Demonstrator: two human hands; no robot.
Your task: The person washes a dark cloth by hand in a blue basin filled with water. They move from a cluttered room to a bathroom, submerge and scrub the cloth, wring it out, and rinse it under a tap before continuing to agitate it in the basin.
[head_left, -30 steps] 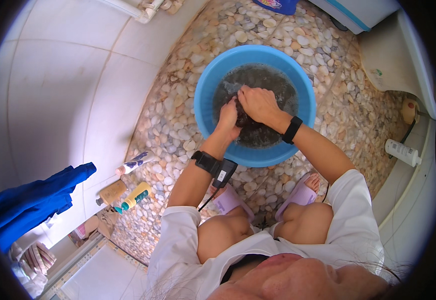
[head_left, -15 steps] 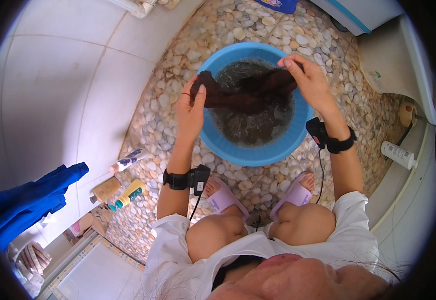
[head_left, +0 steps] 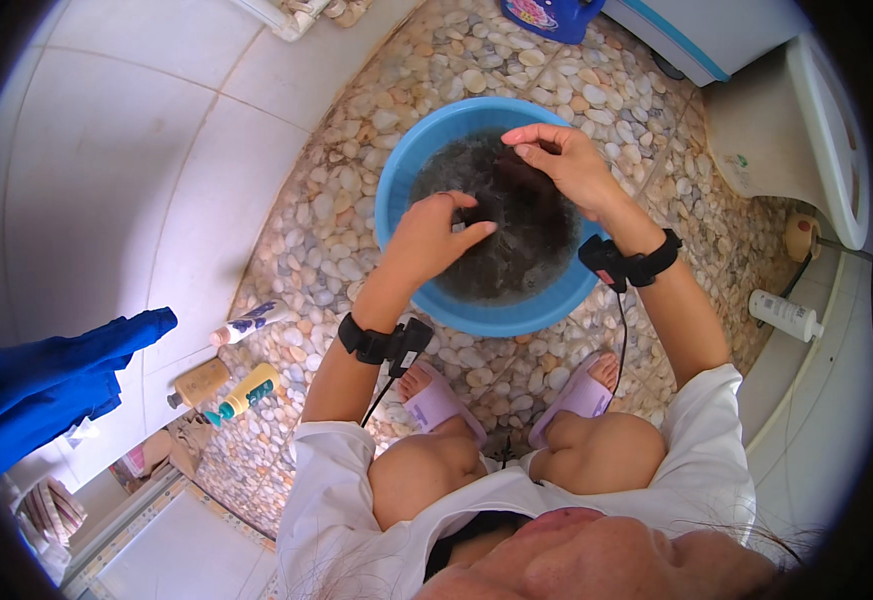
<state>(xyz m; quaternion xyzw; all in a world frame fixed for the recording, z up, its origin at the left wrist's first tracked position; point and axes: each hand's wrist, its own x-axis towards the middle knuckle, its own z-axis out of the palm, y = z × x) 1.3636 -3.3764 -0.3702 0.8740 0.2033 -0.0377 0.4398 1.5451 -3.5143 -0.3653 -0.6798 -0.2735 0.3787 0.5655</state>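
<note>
A round blue basin [head_left: 394, 190] holds dark, murky water with suds. A dark brown cloth [head_left: 535, 195] lies mostly sunk in it, its outline hard to make out. Over the left part of the water is my left hand [head_left: 432, 238], thumb and fingers apart, with no cloth seen gripped. My right hand [head_left: 577, 170] hovers above the far right part, fingers bent and thumb a little apart from the forefinger, close above the cloth. Each wrist wears a black strap with a small box and a cable.
Several bottles, among them a yellow bottle [head_left: 251, 390], lie along the left wall. Blue fabric [head_left: 67, 370] hangs there. A blue container [head_left: 554, 18] stands beyond the basin. At right are a white toilet [head_left: 757, 130] and a white bottle [head_left: 785, 315]. The floor is pebbled.
The brown cloth, stretched between both hands before, has dropped into the water. Both hands have let go and come closer together, the left moving rightward and the right leftward.
</note>
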